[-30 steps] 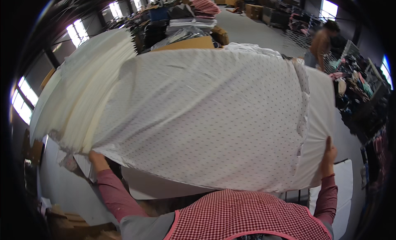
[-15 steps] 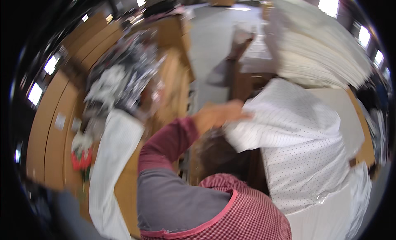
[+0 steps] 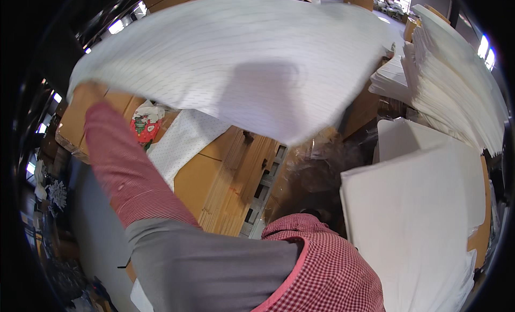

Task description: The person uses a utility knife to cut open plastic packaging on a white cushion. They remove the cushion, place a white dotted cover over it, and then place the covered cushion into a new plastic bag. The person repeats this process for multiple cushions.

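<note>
My left hand (image 3: 92,92), blurred by motion, is stretched far out to the left and grips the edge of a thin white dotted sheet (image 3: 182,49). The sheet spreads through the air from my hand across to the right, with a dark shadow on it. Whether it is cloth or paper I cannot tell. Beneath it a similar dotted white strip (image 3: 188,143) lies on cardboard (image 3: 196,175). My right hand does not show. To the right sits a stack topped by a plain white sheet (image 3: 407,204).
Tall fanned piles of white sheets (image 3: 450,92) stand at the far right. Flat cardboard stacks (image 3: 236,188) lie on a grey pallet (image 3: 260,196). A red patterned bag (image 3: 145,127) and crumpled clear plastic (image 3: 322,162) are nearby.
My left hand has swung from the right-hand stack far to the left, pulling the dotted sheet off it and through the air. A plain white surface now shows on that stack.
</note>
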Demonstrator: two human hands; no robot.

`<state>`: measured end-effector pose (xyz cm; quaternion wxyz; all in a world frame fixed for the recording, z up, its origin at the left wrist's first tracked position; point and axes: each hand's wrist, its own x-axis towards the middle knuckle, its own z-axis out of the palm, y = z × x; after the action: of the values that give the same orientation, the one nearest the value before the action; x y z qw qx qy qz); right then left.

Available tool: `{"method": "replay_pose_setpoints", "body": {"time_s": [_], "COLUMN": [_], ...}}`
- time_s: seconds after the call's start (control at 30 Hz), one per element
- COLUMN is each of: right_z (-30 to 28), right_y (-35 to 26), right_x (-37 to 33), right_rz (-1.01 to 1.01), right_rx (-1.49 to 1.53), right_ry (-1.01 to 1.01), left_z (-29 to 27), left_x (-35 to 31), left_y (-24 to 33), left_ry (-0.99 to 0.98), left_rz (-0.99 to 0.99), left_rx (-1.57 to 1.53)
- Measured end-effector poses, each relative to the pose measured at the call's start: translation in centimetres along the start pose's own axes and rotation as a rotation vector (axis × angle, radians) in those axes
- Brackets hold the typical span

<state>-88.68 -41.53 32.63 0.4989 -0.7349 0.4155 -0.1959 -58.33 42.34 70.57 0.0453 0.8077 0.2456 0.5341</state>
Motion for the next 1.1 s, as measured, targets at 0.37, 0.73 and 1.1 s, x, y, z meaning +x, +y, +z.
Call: {"method": "replay_pose_setpoints", "body": {"time_s": [0.37,0.73,1.1], "right_z": [-1.1,-4.9,-12.2], "right_y": [3.3,6.2,15.0], "right_x": [-1.4,-4.9,-9.2], "right_rz": [0.067,0.107,0.216], "right_rx": [-0.015,0.003,-0.021], "right_ry": [0.068,0.220,0.457], "left_z": [-6.7,15.0,15.3], "left_x": [-32.0,-42.5,-25.8], "left_y": [-35.8,-17.2,-9.6], "left_ry": [-0.687,0.121,-0.259], "left_rz": [-0.392,-1.306,-1.228], "left_rx": [0.975,-0.263,-1.859]}}
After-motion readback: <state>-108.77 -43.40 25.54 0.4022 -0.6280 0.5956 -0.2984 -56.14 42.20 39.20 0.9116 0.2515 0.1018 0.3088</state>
